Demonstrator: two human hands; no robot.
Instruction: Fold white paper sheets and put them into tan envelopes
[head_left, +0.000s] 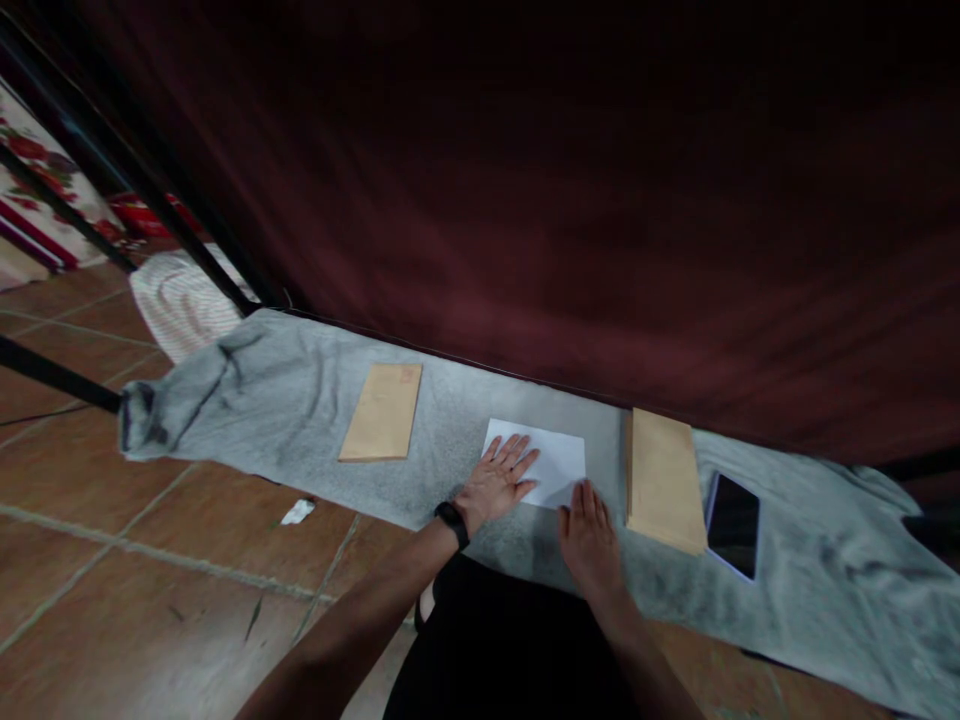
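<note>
My left hand (499,479) lies flat with fingers spread on the left part of a folded white sheet of paper (553,457). A black band is on that wrist. My right hand (590,537) rests flat at the sheet's near right corner, fingers stretched out. The paper lies on a grey cloth (285,400) spread over the floor. A single brown envelope (382,411) lies to the left of the paper. A stack of brown envelopes (664,479) lies just right of it.
A dark phone (732,523) lies on the cloth right of the stack. A dark red curtain (570,200) hangs behind the cloth. Black metal bars (112,150) and a striped white cloth (180,300) are at the left. A paper scrap (298,512) lies on the brown floor tiles.
</note>
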